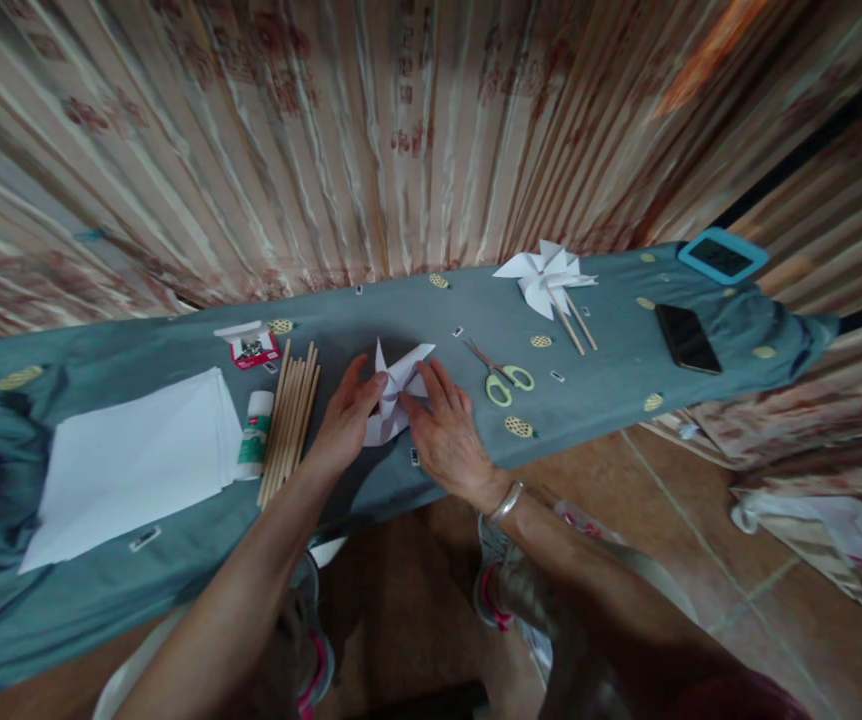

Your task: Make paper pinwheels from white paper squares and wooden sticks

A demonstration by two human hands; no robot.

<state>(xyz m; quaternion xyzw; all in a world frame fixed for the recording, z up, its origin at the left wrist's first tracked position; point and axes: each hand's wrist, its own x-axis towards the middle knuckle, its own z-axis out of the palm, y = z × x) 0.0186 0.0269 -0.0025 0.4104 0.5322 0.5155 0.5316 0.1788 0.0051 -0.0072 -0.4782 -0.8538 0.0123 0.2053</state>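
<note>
A white paper pinwheel [393,385] with folded blades lies between my hands at the middle of the table. My left hand [350,408] grips its left side, thumb on the paper. From the right, my right hand [446,428] presses its fingers on the paper near the centre and right blade; a silver bangle circles that wrist. Scissors [501,376] with light green handles lie just right of my right hand. Left of my left hand are several wooden sticks [292,415], a glue stick [254,435] lying beside them, and a red box of small metal pins [254,347].
A stack of white paper [138,465] covers the table's left part. Finished-looking pinwheels on sticks [547,275] lie at the back right, near a black phone [687,338] and a blue-framed device [722,256]. A pleated curtain [371,150] hangs behind the cloth-covered table.
</note>
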